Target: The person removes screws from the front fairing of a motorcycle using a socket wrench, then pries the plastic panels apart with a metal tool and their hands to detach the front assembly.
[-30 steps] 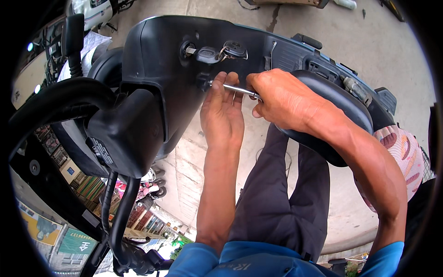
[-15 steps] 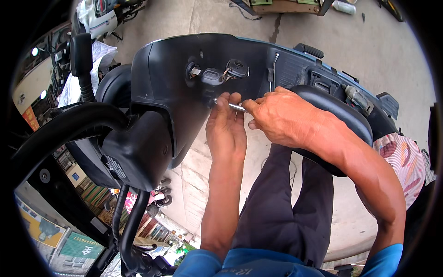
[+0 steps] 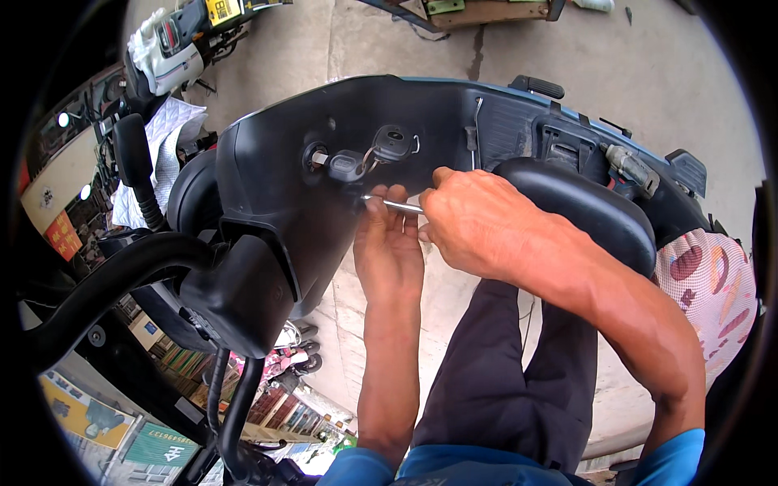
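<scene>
Now a shorter length of the metal rod (image 3: 401,206) shows bare than a second ago: the right hand (image 3: 486,223) has come closer to the left hand (image 3: 391,257). The scooter also sits differently in view, probably because the head has tilted, while the rod's tip is at about the same spot, just below and slightly right of the ignition key (image 3: 347,165), up at the black panel (image 3: 271,174). That suggests the work is carrying on at one point; whether the tip is seated in anything cannot be told, as the left fingers crowd it.

The right hand's grip is closed around the rod's far end, farther below and right of the key. The left hand's grip, below the key, is lightly closed about the rod near its tip, thumb and fingertips together there; how tightly cannot be told. Joined to the key by a ring, the fob (image 3: 392,143) is just right of it, apart from both hands. Well to the key's right are the saddle (image 3: 596,198) and a power drill (image 3: 636,170); the handlebar (image 3: 134,259) is to its lower left.
</scene>
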Available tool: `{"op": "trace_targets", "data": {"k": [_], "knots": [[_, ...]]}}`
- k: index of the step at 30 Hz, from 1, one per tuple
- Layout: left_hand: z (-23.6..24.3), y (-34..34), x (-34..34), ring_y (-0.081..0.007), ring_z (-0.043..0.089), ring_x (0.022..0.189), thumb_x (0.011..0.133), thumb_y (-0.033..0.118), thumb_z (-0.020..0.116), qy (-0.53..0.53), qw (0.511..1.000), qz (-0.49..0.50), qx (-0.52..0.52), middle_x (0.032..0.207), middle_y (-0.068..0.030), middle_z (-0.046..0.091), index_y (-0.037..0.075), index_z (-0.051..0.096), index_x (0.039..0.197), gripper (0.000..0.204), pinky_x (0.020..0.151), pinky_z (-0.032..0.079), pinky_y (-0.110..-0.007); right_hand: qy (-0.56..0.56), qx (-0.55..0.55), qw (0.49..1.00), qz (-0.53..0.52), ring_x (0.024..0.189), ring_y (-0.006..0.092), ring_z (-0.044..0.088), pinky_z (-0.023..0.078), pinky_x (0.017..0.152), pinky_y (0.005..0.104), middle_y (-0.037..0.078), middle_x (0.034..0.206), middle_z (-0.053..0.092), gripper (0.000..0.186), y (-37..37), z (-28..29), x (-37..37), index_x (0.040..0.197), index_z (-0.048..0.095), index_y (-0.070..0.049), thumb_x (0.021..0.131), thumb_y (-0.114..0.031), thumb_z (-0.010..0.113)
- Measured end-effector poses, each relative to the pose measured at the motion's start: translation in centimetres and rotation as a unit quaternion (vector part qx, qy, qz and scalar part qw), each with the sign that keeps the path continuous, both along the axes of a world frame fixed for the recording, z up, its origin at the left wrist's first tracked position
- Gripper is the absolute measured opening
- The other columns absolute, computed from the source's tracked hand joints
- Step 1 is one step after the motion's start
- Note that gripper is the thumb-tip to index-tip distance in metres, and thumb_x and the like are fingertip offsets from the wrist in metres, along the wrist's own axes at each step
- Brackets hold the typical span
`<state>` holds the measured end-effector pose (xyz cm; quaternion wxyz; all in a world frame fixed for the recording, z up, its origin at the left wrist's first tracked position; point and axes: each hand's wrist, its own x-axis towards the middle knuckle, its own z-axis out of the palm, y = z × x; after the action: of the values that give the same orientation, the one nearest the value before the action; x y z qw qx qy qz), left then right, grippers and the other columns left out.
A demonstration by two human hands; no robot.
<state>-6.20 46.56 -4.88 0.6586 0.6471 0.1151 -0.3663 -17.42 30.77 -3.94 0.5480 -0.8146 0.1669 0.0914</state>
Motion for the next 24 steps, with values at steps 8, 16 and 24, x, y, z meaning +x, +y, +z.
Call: {"op": "trace_targets", "data": {"k": [8, 16, 24], "knots": [[0.5, -0.5, -0.4, -0.0236, 0.056, 0.133, 0.111, 0.026, 0.063, 0.013, 1.0, 0.018, 0.0, 0.138, -0.0151, 0.063, 0.001, 0.053, 0.143, 0.042, 0.116, 0.041, -0.043, 0.112, 0.129, 0.974, 0.151, 0.106, 0.0409, 0.075, 0.059, 0.089, 0.046, 0.026, 0.102, 0.077, 0.031, -4.5, 0.5, 2.2, 0.109, 0.077, 0.006, 0.089, -0.018, 0.081], [0.7, -0.6, -0.4, -0.0222, 0.063, 0.125, 0.107, 0.024, 0.071, 0.01, 0.998, -0.006, -0.059, 0.132, -0.0119, 0.067, 0.001, 0.063, 0.132, 0.035, 0.111, 0.047, -0.04, -0.07, -0.239, 0.965, -0.079, 0.084, 0.0259, 0.076, 0.057, 0.065, 0.0361, 0.013, 0.088, 0.071, 0.032, 4.3, -2.9, 1.6, 0.101, 0.068, 0.0, 0.072, -0.007, 0.079], [0.0, 0.5, 0.2, -0.0199, 0.063, 0.123, 0.107, 0.025, 0.07, -0.001, 1.0, 0.011, -0.02, 0.126, -0.0085, 0.07, 0.005, 0.064, 0.13, 0.031, 0.111, 0.048, -0.039, 0.067, -0.071, 0.979, 0.18, 0.09, 0.0247, 0.077, 0.054, 0.07, 0.0365, 0.013, 0.089, 0.078, 0.024, -0.5, -1.3, 1.9, 0.106, 0.072, 0.0, 0.085, -0.011, 0.076]]}}
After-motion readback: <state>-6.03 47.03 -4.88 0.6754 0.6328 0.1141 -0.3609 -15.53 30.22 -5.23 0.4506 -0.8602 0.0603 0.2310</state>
